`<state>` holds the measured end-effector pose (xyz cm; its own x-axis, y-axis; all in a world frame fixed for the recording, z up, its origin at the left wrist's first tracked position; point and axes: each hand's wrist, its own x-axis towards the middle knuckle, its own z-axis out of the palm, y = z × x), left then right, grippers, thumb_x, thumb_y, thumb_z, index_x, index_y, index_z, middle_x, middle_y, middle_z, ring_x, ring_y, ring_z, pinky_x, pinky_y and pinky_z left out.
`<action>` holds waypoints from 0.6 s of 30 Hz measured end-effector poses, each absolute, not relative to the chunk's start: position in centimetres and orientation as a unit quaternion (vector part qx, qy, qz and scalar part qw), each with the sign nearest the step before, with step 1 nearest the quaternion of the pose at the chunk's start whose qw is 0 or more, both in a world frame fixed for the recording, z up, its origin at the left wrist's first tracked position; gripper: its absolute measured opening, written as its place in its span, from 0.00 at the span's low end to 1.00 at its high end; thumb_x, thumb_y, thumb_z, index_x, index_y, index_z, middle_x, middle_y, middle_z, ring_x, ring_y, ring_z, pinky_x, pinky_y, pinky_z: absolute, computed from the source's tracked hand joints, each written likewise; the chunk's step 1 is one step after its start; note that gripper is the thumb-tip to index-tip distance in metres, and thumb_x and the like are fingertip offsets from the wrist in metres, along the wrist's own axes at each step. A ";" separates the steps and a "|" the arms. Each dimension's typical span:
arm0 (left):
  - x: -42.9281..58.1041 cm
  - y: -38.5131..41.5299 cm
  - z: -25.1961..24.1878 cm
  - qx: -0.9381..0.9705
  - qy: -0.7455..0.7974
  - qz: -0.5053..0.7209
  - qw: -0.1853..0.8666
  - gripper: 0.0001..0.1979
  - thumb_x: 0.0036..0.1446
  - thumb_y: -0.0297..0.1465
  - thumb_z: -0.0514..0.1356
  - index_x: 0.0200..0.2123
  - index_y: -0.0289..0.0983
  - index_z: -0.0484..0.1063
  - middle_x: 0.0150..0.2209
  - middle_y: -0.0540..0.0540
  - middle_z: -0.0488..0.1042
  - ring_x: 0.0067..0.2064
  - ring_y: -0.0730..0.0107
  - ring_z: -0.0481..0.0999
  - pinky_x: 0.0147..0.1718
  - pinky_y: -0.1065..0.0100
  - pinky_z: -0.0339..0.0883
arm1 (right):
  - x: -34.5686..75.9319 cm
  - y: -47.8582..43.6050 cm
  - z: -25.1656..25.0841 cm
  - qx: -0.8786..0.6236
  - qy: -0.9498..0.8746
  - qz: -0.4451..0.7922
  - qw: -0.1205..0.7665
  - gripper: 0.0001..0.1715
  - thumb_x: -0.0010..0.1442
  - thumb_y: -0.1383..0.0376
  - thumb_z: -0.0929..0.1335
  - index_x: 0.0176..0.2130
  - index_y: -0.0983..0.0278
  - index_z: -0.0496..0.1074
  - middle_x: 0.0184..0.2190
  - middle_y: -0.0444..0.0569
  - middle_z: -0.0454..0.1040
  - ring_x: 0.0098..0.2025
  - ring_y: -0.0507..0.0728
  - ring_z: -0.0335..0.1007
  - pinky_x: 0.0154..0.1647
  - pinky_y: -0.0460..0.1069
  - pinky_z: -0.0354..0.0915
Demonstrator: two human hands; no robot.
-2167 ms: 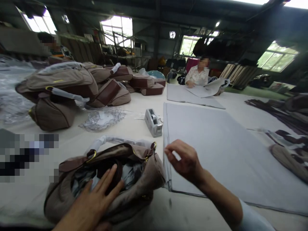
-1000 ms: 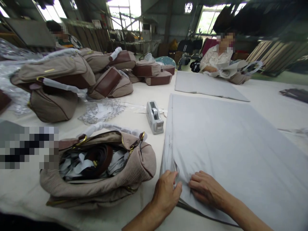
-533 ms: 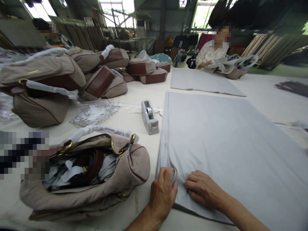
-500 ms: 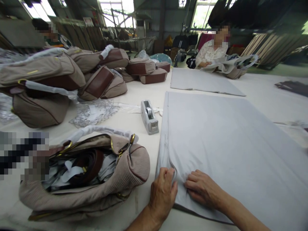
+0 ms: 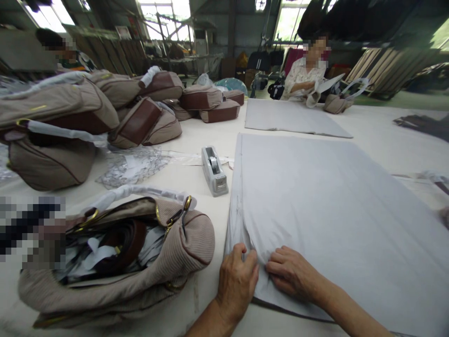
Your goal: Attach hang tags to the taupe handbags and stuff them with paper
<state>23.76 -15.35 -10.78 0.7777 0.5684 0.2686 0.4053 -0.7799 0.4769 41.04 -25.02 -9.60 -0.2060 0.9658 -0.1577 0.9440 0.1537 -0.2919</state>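
Note:
A stack of thin grey sheets (image 5: 308, 196), probably fabric or soft packing material, lies flat on the white table in front of me. At its near left corner my left hand (image 5: 238, 278) has its fingers closed on the sheet's edge, which lifts slightly there. My right hand (image 5: 293, 274) rests just to the right on the top sheet, fingers curled into it, and small creases run out from them. To the left stands an open beige corduroy handbag (image 5: 168, 271) with a rolled brown strap (image 5: 131, 245) and white packing inside. Its handle is wrapped in white.
A tape dispenser (image 5: 214, 173) stands beside the stack's left edge. Finished-looking beige and brown bags (image 5: 59, 105) are piled at the back left. Beyond lies a smaller grey stack (image 5: 291, 117), where a co-worker (image 5: 305, 75) handles a bag. Another person (image 5: 65, 51) is at far left.
The view has shifted slightly. My hands stay at the sheet's corner, with the left fingers a little changed in pose. The co-worker across the table has moved the grey piece they hold.

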 end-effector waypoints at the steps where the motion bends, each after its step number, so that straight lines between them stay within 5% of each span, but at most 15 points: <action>1: 23.8 -15.3 -10.8 0.923 0.258 0.218 0.181 0.13 0.52 0.23 0.58 0.41 0.42 0.67 0.41 0.44 0.66 0.35 0.64 0.71 0.33 0.62 0.69 | 41.0 -25.1 -9.7 -0.630 -0.759 0.165 0.034 0.04 0.55 0.69 0.62 0.30 0.62 0.66 0.30 0.46 0.69 0.33 0.54 0.61 0.36 0.50 0.53; 7: 24.0 -15.2 -10.2 0.923 0.223 0.266 0.168 0.08 0.51 0.20 0.56 0.26 0.38 0.65 0.29 0.48 0.68 0.31 0.65 0.69 0.29 0.65 0.62 | 40.6 -25.2 -8.3 -0.653 -0.723 0.212 0.074 0.07 0.58 0.66 0.61 0.29 0.63 0.67 0.30 0.47 0.70 0.33 0.55 0.64 0.37 0.50 0.56; 12: 25.3 -17.2 -9.5 0.920 0.172 0.261 0.235 0.08 0.54 0.21 0.50 0.28 0.36 0.66 0.26 0.46 0.70 0.29 0.63 0.69 0.27 0.64 0.61 | 40.6 -23.3 -6.1 -0.799 -0.504 0.280 0.170 0.24 0.60 0.55 0.61 0.52 0.66 0.61 0.33 0.50 0.74 0.33 0.57 0.69 0.35 0.49 0.60; 16: 26.3 -17.4 -8.8 0.806 0.184 0.223 0.516 0.05 0.53 0.29 0.54 0.30 0.36 0.68 0.30 0.43 0.74 0.34 0.61 0.73 0.33 0.62 0.66 | 39.8 -22.7 -6.1 -0.845 -0.461 0.245 0.115 0.17 0.58 0.68 0.59 0.47 0.70 0.66 0.28 0.52 0.75 0.31 0.59 0.70 0.32 0.50 0.60; 18: 26.8 -16.1 -8.0 0.625 0.304 0.133 0.707 0.14 0.54 0.37 0.56 0.40 0.35 0.68 0.35 0.42 0.76 0.37 0.61 0.75 0.35 0.63 0.69 | 38.9 -23.9 -6.6 -0.817 -0.484 0.266 0.166 0.17 0.56 0.72 0.59 0.44 0.66 0.68 0.27 0.48 0.75 0.29 0.55 0.70 0.30 0.47 0.60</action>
<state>26.85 -16.13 -8.02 0.7798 0.5683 -0.2626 0.1914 0.1830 0.9643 38.86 -23.91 -6.57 0.3899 0.8793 -0.2736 0.7023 -0.4761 -0.5292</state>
